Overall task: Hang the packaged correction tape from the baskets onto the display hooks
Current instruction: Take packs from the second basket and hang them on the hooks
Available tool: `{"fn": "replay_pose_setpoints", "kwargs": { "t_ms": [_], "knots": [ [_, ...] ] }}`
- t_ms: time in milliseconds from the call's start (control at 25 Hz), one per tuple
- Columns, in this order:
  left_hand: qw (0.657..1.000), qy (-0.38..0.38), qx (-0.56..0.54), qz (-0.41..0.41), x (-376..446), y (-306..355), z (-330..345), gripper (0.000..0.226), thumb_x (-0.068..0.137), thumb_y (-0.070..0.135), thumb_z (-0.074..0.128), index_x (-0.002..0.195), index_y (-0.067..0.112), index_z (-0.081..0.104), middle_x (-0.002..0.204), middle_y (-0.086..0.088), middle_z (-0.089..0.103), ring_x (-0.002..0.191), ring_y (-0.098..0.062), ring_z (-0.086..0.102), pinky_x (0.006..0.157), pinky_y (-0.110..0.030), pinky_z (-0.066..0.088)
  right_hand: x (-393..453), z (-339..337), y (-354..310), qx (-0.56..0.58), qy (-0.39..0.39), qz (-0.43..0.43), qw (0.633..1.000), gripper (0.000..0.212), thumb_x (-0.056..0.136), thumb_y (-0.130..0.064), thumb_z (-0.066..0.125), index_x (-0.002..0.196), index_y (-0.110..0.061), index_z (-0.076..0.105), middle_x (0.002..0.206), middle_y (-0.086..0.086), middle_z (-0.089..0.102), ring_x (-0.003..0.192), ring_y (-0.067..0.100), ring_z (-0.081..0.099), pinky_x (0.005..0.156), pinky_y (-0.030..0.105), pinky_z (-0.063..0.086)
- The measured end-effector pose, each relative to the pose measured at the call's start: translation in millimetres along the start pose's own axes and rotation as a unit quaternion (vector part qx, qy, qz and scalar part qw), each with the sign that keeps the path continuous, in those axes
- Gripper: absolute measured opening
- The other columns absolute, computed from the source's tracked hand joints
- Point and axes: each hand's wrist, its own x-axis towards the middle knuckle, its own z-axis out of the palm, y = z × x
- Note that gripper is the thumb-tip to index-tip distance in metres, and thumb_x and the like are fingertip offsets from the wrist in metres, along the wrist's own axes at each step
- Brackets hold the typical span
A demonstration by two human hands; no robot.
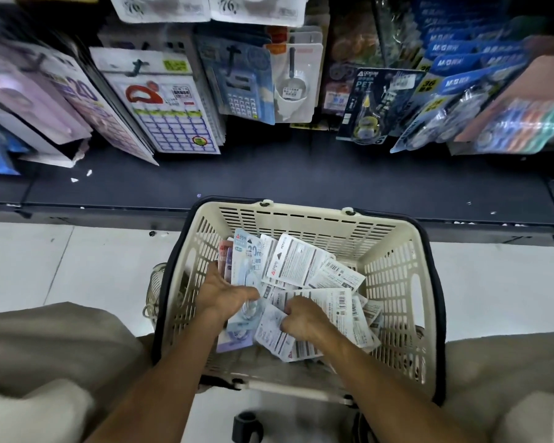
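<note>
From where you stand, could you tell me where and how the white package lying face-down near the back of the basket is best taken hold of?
Pinch the white package by its raised far edge, coming from above and the shelf side. It lies tilted on the pile, far end lifted and nothing over it, while its near end overlaps other packs beside both hands.

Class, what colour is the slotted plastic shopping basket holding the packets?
Cream slotted plastic shopping basket with black handles, clearest in the head view.

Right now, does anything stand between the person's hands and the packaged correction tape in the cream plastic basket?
Nothing visible does. Both hands are already inside the cream slotted plastic basket: the left hand holds a stack of blue-and-white carded correction tape packs, and the right hand pinches a white pack.
</note>
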Motion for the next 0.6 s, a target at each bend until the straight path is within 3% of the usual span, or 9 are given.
{"fn": "replay_pose_setpoints", "kwargs": {
  "t_ms": [80,120,160,240,320,400,520,600],
  "knots": [
    [1.0,0.016,-0.004,0.0,-4.9,0.4,-8.7,0.111,0.074,0.028,0.09,0.159,0.011,0.021,0.154,-0.015,0.049,0.142,-0.039,0.045,0.117,-0.045,0.04,-6.5,-24.8,1.7,0.079,0.001,0.006,0.997,0.011,0.09,-0.011,0.063,0.099,-0.006,0.067,0.091,0.009,0.067,0.075,0.018,0.067,0.062,0.026,0.052],
    [1.0,0.015,-0.019,0.006,-8.6,4.0,-12.9,0.108,0.072,0.024,0.091,0.157,0.011,0.025,0.15,-0.015,0.053,0.138,-0.039,0.049,0.116,-0.049,0.042,-14.6,-42.9,1.8,0.12,0.013,0.009,0.993,0.019,0.093,-0.012,0.06,0.11,-0.004,0.065,0.102,0.012,0.07,0.082,0.021,0.07,0.066,0.03,0.056],
    [0.999,0.006,-0.044,0.014,-13.7,9.2,-15.5,0.104,0.071,0.019,0.092,0.154,0.011,0.029,0.145,-0.014,0.058,0.135,-0.039,0.053,0.115,-0.051,0.043,-26.4,-61.5,3.0,0.177,0.031,0.011,0.984,0.027,0.096,-0.015,0.057,0.122,-0.007,0.06,0.112,0.011,0.069,0.087,0.023,0.071,0.069,0.035,0.061],
    [0.995,-0.014,-0.093,0.041,-28.6,26.7,-16.3,0.098,0.068,0.012,0.092,0.15,0.013,0.038,0.136,-0.01,0.065,0.129,-0.035,0.059,0.112,-0.05,0.046,-57.5,-95.9,2.2,0.33,0.056,-0.012,0.942,0.032,0.101,-0.021,0.051,0.133,-0.021,0.052,0.118,0.005,0.068,0.082,0.024,0.075,0.06,0.038,0.062],
    [0.986,-0.027,-0.139,0.085,-49.6,52.3,-13.6,0.083,0.063,0.01,0.094,0.135,0.019,0.053,0.121,-0.003,0.074,0.114,-0.026,0.069,0.102,-0.045,0.054,-91.9,-119.1,-6.9,0.375,0.082,-0.099,0.918,0.02,0.098,-0.02,0.054,0.107,-0.035,0.063,0.109,0.004,0.069,0.078,0.021,0.074,0.054,0.035,0.061],
    [0.969,-0.04,-0.2,0.14,-76.4,86.4,-13.1,0.076,0.055,0.013,0.095,0.12,0.025,0.058,0.106,0.002,0.078,0.097,-0.019,0.074,0.093,-0.042,0.058,-127.0,-140.4,-17.6,0.341,0.146,-0.187,0.91,0.019,0.087,-0.02,0.063,0.076,-0.035,0.058,0.109,0.003,0.062,0.082,0.022,0.068,0.053,0.03,0.059],
    [0.931,-0.049,-0.256,0.254,-117.7,142.9,-26.6,0.084,0.042,0.025,0.094,0.118,0.033,0.057,0.107,0.005,0.077,0.096,-0.017,0.075,0.089,-0.044,0.06,-182.4,-171.2,-37.9,0.333,0.214,-0.317,0.862,0.018,0.076,-0.039,0.073,0.074,-0.029,0.059,0.133,-0.015,0.055,0.107,0.016,0.067,0.082,0.045,0.061],
    [0.903,-0.061,-0.282,0.319,-141.7,176.4,-43.5,0.093,0.036,0.03,0.095,0.122,0.034,0.058,0.107,0.008,0.079,0.096,-0.016,0.076,0.086,-0.044,0.061,-207.5,-192.4,-48.4,0.381,0.254,-0.372,0.807,0.021,0.08,-0.048,0.073,0.091,-0.032,0.067,0.131,-0.018,0.059,0.104,0.01,0.068,0.082,0.042,0.06]
  ]
}}
